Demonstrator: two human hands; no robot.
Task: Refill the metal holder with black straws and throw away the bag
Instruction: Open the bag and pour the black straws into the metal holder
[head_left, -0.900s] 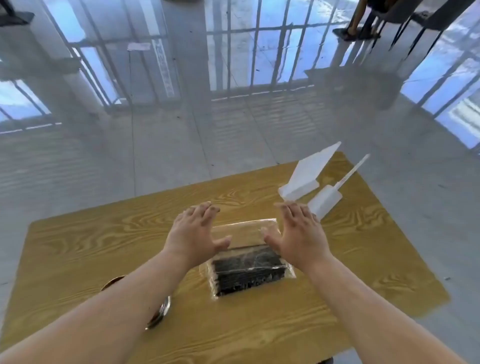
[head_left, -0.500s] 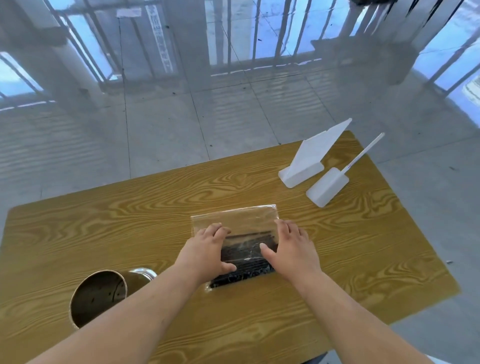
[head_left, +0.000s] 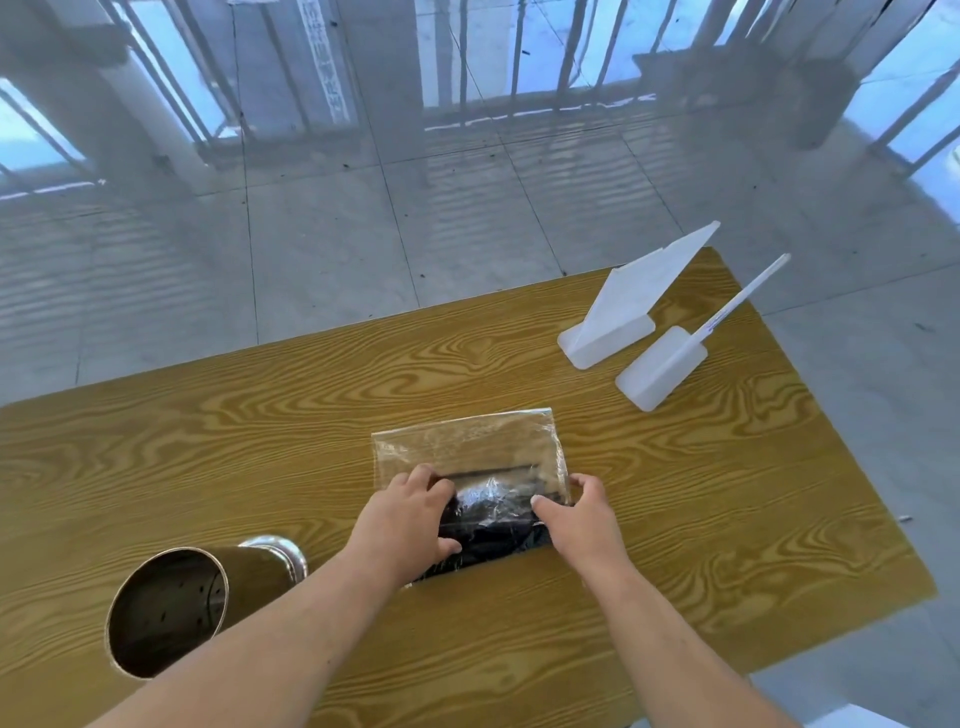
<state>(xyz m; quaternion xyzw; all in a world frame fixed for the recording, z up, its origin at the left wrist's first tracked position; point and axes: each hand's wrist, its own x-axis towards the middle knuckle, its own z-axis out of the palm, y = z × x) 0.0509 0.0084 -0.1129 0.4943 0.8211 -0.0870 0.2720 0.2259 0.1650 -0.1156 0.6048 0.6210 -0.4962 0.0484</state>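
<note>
Bag (head_left: 467, 452) of black straws (head_left: 493, 519) lay flat, centre of surface (head_left: 260, 441). Left hand (head_left: 402, 525) and right hand (head_left: 579, 519) each clenched grip on bag's near half. Metal holder (head_left: 171, 608) stood near-left, apparently empty. Advice: pinch film only, lift evenly, keep straws bundled.

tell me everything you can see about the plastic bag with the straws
The plastic bag is clear, crinkly film, roughly rectangular, lying flat on the wooden table near its middle. Its far half looks empty and see-through, with the wood grain showing; the near half holds a dark bundle of black straws. The left hand grips the bundle's left side and the right hand its right side, fingers curled over the film. Whether the bag is open cannot be told. The metal holder stands apart, to its left.
</note>
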